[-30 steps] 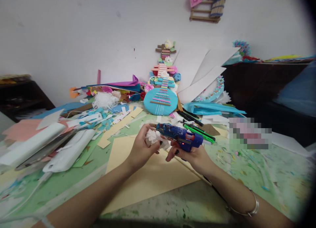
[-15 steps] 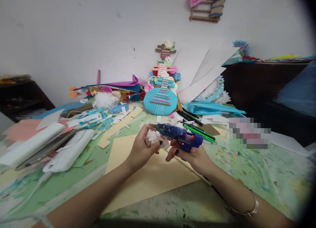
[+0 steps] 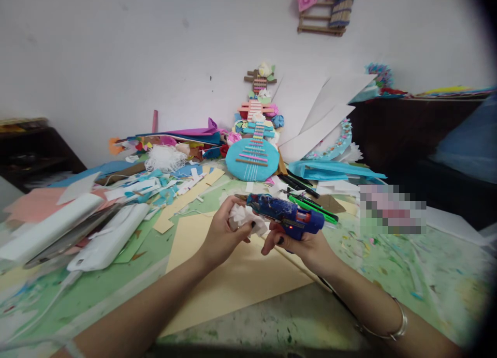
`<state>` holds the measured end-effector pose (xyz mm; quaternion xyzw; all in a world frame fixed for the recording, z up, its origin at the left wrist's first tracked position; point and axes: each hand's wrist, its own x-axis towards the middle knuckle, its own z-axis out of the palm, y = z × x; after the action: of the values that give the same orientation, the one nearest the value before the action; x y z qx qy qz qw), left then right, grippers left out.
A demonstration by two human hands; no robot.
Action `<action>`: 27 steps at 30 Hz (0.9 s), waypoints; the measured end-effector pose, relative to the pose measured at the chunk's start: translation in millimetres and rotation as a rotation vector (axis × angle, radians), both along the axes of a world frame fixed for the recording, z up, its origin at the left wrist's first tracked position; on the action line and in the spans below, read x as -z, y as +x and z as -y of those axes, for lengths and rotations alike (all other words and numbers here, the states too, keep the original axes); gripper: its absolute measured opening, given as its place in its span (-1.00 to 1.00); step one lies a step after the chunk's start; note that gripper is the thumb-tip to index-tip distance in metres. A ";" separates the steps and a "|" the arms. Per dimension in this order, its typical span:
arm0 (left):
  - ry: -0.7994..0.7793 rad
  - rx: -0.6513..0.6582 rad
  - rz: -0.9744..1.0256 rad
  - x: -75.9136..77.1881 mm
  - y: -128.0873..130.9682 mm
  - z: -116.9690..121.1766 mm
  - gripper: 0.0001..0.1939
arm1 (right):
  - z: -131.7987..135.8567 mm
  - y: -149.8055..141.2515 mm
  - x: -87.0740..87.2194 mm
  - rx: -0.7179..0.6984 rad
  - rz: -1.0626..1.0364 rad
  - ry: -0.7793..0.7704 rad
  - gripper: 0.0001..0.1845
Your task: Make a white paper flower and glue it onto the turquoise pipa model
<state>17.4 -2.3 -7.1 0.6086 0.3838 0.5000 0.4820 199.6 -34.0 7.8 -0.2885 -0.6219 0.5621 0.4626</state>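
A blue hot glue gun (image 3: 277,210) with a small lit red light is gripped in my right hand (image 3: 305,249). Its nozzle points left, close above the fingers of my left hand (image 3: 225,228). Those fingers are closed on a white paper flower (image 3: 243,215) with ruffled petals, partly covered by the fingers and the gun. Whether the nozzle touches the flower I cannot tell. Both hands are over a large sheet of cream paper (image 3: 233,280) on the table. The glue gun's cord runs down along my right forearm.
A blue paper lute (image 3: 252,161) decorated with flowers leans against the wall ahead. Paper scraps and a white power strip (image 3: 108,236) lie to the left. Black and green pens (image 3: 316,208) are just beyond my right hand. White sheets (image 3: 322,130) stand at the back right.
The glue gun has shifted very slightly to the right with my right hand. My left hand and the flower have stayed in place.
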 end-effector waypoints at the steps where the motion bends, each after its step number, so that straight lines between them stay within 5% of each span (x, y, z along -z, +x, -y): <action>1: -0.001 -0.007 -0.007 0.2 -0.3 -0.6 -0.64 | 0.4 0.8 -0.9 -0.003 -0.001 0.009 -0.69; 9: -0.019 -0.045 0.004 -2.8 -3.3 -3.2 -0.58 | 0.9 17.1 -6.2 -0.087 0.016 0.124 -0.68; 14: -0.045 -0.056 0.014 -5.2 -3.6 -3.5 -0.53 | -0.3 25.0 -11.0 0.152 -0.012 0.121 -0.54; 22: -0.072 -0.071 0.012 -6.3 -4.6 -3.4 -0.57 | -5.1 25.4 -30.3 0.431 -0.254 0.164 -0.72; 27: -0.077 -0.084 0.033 -6.6 -5.1 -3.8 -0.58 | -15.0 21.7 -19.2 0.542 -0.216 0.159 -0.81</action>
<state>12.3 1.4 -0.6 0.5646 0.4201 0.5144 0.4900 221.2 -19.0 27.0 -0.3455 -0.5117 0.3950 0.6803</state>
